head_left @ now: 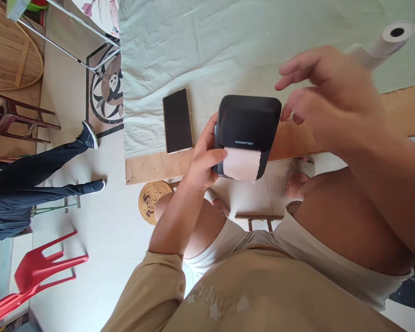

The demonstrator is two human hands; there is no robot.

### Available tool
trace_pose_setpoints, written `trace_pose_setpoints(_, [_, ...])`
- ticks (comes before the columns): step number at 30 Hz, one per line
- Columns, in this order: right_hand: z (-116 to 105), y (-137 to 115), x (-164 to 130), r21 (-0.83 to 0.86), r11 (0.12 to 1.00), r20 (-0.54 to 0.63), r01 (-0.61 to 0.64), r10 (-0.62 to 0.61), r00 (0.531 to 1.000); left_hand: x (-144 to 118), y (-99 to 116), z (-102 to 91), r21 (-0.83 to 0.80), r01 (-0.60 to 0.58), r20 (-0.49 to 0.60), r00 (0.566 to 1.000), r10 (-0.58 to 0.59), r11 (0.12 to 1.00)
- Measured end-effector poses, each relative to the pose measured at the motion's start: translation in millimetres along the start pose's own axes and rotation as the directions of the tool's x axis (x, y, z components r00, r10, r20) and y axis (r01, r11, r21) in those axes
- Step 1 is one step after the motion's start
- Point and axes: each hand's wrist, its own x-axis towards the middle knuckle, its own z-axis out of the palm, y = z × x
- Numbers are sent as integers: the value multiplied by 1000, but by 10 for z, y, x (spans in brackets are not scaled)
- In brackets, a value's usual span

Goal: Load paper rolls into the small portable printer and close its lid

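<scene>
My left hand (204, 159) grips a black label printer (249, 120) by its left side, thumb on the front near the paper slot. A strip of pale paper (242, 164) with a torn lower edge sticks out of the printer toward me. My right hand (332, 97) is raised just right of the printer, apart from it, with its fingers spread and slightly blurred; nothing shows in them. Behind that hand a white paper roll (396, 39) with a dark core lies on the cloth-covered table (228, 46), its loose end partly hidden.
A phone (178, 121) with a dark screen lies left of the printer near the table's wooden edge (159, 168). A round panda-printed stool (152, 200) stands below. Another person's legs (48, 170) and a red plastic chair (38, 267) are at the left.
</scene>
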Motion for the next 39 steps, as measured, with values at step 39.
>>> trace_pose_setpoints(39, [-32, 61, -136, -319, 889, 20, 329, -341, 940, -37, 102, 190, -88, 129, -70, 988, -135, 988])
